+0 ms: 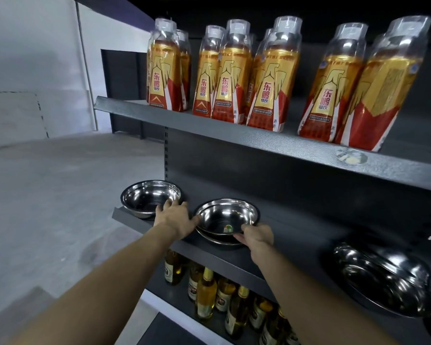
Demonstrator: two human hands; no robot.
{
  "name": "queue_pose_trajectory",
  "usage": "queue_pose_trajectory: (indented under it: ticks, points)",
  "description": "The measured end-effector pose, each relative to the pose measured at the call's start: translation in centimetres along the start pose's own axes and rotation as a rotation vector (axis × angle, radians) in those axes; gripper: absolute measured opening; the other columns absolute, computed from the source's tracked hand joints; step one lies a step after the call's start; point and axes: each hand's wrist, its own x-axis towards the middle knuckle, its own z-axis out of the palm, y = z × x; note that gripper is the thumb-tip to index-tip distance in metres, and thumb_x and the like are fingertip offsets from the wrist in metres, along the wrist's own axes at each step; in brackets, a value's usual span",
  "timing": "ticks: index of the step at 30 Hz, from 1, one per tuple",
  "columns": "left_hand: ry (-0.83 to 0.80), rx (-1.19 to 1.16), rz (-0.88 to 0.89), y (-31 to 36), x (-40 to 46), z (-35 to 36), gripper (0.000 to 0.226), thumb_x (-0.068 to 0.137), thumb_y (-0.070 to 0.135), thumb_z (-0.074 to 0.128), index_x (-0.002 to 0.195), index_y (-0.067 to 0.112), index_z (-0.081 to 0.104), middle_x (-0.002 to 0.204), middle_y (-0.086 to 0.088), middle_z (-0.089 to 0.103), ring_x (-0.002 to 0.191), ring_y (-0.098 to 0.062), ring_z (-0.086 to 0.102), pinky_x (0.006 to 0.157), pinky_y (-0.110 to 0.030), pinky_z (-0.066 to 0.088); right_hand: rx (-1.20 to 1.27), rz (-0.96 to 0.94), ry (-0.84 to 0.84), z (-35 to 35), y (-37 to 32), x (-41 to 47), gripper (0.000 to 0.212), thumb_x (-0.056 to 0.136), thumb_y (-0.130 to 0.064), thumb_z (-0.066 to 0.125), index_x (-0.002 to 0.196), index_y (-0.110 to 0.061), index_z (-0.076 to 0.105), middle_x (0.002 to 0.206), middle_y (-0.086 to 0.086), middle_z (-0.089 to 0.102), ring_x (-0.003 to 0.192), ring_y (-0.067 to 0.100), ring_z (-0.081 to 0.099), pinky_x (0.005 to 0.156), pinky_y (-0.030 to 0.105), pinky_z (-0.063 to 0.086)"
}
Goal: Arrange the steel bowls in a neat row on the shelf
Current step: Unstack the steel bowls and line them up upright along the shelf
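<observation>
**Two bowls in hand, a third group waiting**

Nearest me, my right hand [256,237] pinches the front rim of the shiny round steel bowl [228,217] at mid-shelf; it looks nested in another bowl beneath. My left hand [177,217] lies between the bowls, fingers spread and straight, thumb touching that bowl's left rim, fingertips on the rim of the second steel bowl [151,197] at ten o'clock. I judge the nested pair could slide apart or clatter off the dark grey metal shelf [296,247] lip if I tug unevenly. At four o'clock lies a loose cluster of steel bowls [383,277]. Amber glass bottles [207,295] stand below, red-gold drink bottles [271,83] at twelve.
</observation>
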Motion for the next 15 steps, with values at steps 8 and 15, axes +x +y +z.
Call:
queue_pose_trajectory:
  ticks: [8,15]
  points:
    - [-0.019,-0.003,0.027,2.2,0.5,0.3,0.071,0.094,0.063,0.035,0.147,0.016,0.039,0.152,-0.01,0.038,0.145,-0.032,0.026,0.118,-0.051,0.021,-0.131,0.095,-0.087,-2.4,0.1,1.0,0.02,0.092,-0.011,0.066,0.107,0.002,0.061,0.101,0.015,0.068,0.068,0.022,0.074,0.066,0.03,0.063]
    - [-0.028,0.037,0.152,9.0,1.0,1.6,0.07,0.094,0.062,0.037,0.146,0.016,0.042,0.151,-0.009,0.041,0.142,-0.03,0.031,0.117,-0.047,0.024,-0.046,0.088,-0.02,-8.3,-1.1,1.2,0.045,0.095,-0.015,0.064,0.137,-0.004,0.049,0.107,0.009,0.061,0.058,0.018,0.069,0.04,0.02,0.051]
